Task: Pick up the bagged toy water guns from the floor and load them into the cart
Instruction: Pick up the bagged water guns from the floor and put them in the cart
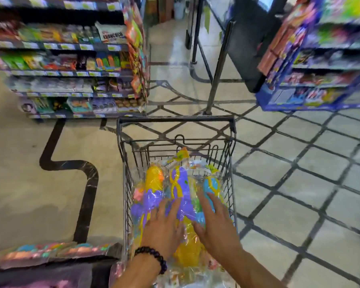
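A dark wire shopping cart point(176, 119) stands in front of me in a shop aisle. Several clear plastic bags of toy water guns point(179, 183), purple, yellow, orange and blue, lie piled inside it. My left hand point(164, 223), with a black bead bracelet on the wrist, rests flat on the purple gun's bag, fingers spread. My right hand point(214, 219) lies flat on the blue and yellow bags beside it, fingers apart. Neither hand closes around a bag.
Stocked snack shelves point(67, 65) line the left side. A blue toy display rack point(320, 65) stands at the right. A black barrier post point(218, 65) rises just beyond the cart. More colourful packaged goods point(50, 250) lie at the lower left. Tiled floor point(299, 183) surrounds the cart.
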The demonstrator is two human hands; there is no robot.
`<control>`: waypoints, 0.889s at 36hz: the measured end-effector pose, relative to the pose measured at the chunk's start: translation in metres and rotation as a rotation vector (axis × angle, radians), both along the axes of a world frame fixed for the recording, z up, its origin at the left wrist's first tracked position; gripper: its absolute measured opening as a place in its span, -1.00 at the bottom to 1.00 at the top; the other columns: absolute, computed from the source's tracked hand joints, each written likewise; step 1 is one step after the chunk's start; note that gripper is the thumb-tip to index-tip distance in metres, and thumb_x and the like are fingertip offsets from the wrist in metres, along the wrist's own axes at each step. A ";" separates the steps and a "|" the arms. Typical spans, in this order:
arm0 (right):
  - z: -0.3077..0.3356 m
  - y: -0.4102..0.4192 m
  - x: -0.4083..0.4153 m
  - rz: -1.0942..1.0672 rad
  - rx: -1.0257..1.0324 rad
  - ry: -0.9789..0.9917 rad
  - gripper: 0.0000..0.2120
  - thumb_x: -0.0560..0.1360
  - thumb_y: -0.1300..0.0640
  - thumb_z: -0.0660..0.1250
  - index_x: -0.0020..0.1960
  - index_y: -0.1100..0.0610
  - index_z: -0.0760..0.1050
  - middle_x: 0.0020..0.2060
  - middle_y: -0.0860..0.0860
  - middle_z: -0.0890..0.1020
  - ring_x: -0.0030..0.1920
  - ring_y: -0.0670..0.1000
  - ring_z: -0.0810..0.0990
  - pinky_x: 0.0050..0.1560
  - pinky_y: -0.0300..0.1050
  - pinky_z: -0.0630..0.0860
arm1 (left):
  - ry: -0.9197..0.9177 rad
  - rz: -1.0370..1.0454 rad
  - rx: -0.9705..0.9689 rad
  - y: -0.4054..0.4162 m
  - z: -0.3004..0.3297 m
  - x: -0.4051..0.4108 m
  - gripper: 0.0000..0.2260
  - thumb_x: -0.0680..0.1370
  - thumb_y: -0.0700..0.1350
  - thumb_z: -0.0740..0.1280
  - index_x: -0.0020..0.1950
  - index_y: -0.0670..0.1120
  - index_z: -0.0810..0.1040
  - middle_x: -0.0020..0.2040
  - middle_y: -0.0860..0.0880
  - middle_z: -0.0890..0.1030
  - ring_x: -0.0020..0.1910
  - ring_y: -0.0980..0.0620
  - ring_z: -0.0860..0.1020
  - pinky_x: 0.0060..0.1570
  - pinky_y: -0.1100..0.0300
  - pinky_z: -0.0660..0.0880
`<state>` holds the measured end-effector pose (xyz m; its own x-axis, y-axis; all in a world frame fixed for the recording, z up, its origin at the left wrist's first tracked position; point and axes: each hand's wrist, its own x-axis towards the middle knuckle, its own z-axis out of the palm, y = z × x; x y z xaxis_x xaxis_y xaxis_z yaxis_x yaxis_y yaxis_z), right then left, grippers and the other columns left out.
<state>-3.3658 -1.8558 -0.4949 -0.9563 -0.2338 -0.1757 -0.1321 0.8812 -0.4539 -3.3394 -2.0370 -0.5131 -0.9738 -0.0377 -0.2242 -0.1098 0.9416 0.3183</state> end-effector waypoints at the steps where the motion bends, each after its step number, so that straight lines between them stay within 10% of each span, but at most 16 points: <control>1: 0.010 0.011 0.004 -0.011 -0.015 0.016 -0.23 0.58 -0.17 0.30 0.65 -0.23 -0.05 0.63 -0.07 0.04 0.59 0.06 0.10 0.51 0.02 0.29 | 0.010 -0.030 0.016 0.010 0.008 0.001 -0.36 0.62 0.22 0.14 0.62 0.29 -0.11 0.62 0.04 0.08 0.54 -0.08 0.22 0.36 0.00 0.40; 14: 0.144 0.228 0.150 -0.344 -0.151 0.327 -0.39 0.62 -0.15 0.25 0.60 -0.16 0.12 0.47 -0.16 0.28 0.41 -0.02 0.33 0.33 -0.08 0.43 | 0.285 -0.476 0.025 0.223 0.173 0.075 -0.46 0.63 0.22 0.13 0.60 0.17 0.15 0.48 0.06 0.27 0.41 -0.02 0.39 0.31 0.07 0.40; 32: 0.251 0.577 0.654 -1.184 0.073 0.536 -0.42 0.63 -0.07 0.28 0.59 -0.02 0.22 0.46 -0.07 0.32 0.40 0.04 0.38 0.37 0.01 0.41 | 0.484 -1.337 0.238 0.670 0.303 0.434 -0.50 0.61 0.18 0.23 0.53 0.17 0.22 0.36 0.06 0.41 0.24 -0.04 0.53 0.12 -0.02 0.55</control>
<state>-2.7118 -1.2785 -0.2437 -0.5288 0.7887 0.3136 0.5893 0.6070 -0.5332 -2.9053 -1.3665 -0.2097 -0.2294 0.9376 0.2615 0.9584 0.1706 0.2289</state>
